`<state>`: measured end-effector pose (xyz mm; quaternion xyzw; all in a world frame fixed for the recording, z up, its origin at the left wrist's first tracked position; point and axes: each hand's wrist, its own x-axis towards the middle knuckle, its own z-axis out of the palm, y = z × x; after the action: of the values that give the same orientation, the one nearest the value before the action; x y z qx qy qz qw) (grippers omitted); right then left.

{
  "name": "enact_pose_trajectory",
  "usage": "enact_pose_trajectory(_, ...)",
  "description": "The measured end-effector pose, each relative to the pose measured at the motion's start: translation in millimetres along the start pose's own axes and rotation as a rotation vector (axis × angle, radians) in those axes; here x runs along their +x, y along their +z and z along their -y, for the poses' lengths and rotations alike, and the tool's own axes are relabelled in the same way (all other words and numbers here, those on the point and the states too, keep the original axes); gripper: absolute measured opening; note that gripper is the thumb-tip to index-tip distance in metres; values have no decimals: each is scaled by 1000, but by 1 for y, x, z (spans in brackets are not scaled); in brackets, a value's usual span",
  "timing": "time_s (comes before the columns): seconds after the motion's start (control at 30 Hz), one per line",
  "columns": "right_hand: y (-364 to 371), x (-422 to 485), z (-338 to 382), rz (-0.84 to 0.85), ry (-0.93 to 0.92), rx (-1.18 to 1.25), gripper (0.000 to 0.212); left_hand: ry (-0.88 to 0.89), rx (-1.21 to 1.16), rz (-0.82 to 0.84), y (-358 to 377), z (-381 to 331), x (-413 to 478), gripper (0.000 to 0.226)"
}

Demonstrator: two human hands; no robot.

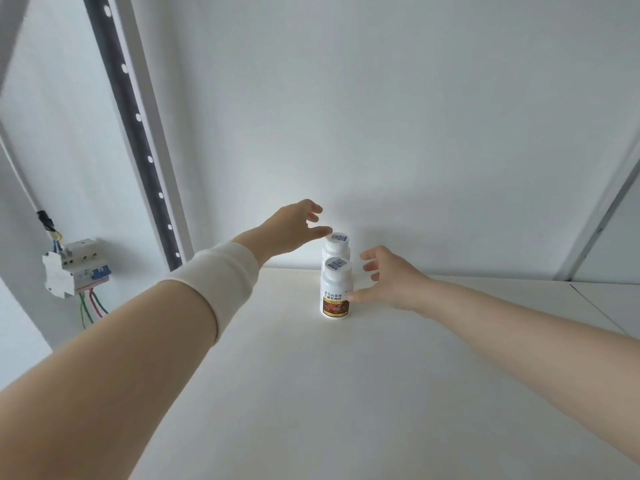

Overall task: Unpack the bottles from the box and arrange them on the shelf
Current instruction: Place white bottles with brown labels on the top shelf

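Observation:
Two white bottles stand upright on the white shelf [311,393], one behind the other. The front bottle [335,292] has a brown and red label and a sticker on its cap. The rear bottle [336,244] is mostly hidden behind it, only its cap and shoulder showing. My left hand [294,226] hovers just left of the rear bottle's cap, fingers loosely spread and holding nothing. My right hand [388,278] is at the right of the front bottle, fingers spread, thumb tip touching its side. The box is out of view.
A white wall backs the shelf. A dark perforated shelf upright [138,133] rises at the left. A circuit breaker [74,266] with coloured wires hangs on the wall at the far left. Another frame post [606,216] slants at the right.

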<state>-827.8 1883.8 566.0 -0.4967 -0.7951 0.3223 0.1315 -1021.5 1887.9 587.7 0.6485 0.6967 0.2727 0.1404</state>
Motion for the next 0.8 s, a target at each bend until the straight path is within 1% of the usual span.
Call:
enact_pose_trajectory(0.13,-21,-28,12,7,-73,-280,87,97,684,-66,-24,-24,-45,48)
enact_pose_trajectory(0.2,-27,-47,20,-26,-139,-405,85,116,919,-102,-31,-38,-73,48)
enact_pose_trajectory(0.3,-30,-78,33,-95,-260,-513,72,108,1176,-144,-39,-57,-125,48)
enact_pose_trajectory(0.37,-26,-99,43,-126,-340,-575,66,61,1265,-155,-45,-65,-164,48)
enact_pose_trajectory(0.43,-18,-122,56,-140,-408,-620,65,14,1312,-163,-52,-72,-203,46)
enact_pose_trajectory(0.53,1,-158,81,-125,-531,-677,64,-32,1375,-145,-60,-79,-260,44)
enact_pose_trajectory(0.6,17,-182,99,-110,-628,-703,61,-79,1376,-121,-66,-80,-296,43)
enact_pose_trajectory(0.67,34,-205,117,-96,-721,-724,58,-118,1372,-140,-72,-78,-333,41)
enact_pose_trajectory(0.8,81,-248,147,-2,-856,-776,55,-178,1363,-105,-75,-64,-411,38)
